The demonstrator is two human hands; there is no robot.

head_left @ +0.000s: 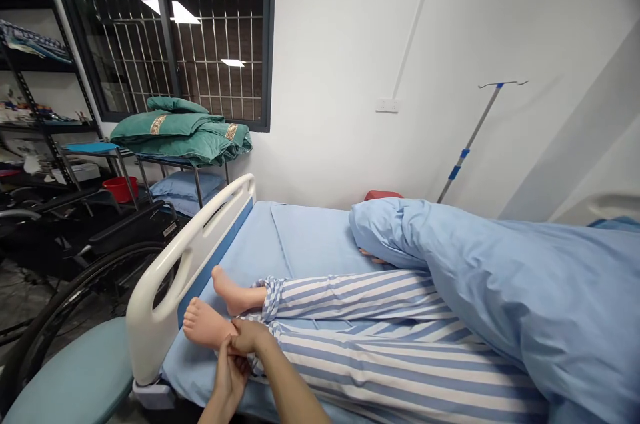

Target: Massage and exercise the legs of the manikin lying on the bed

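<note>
A figure in blue-and-white striped trousers (370, 337) lies on a hospital bed with a blue sheet (300, 237); its bare feet (205, 324) point toward the white footboard (165, 284). My right hand (250, 336) is closed over the ankle of the nearer foot. My left hand (230, 374) comes up from below with fingers curled against the heel and the trouser cuff. A blue quilt (500, 277) is folded back over the upper body.
A wheelchair (75, 244) stands left of the bed, a teal seat (70, 377) at the lower left. Behind it a trolley carries folded green bedding (180, 131) under a barred window. An IV pole (470, 141) leans by the wall. Shelves (30, 77) fill the far left.
</note>
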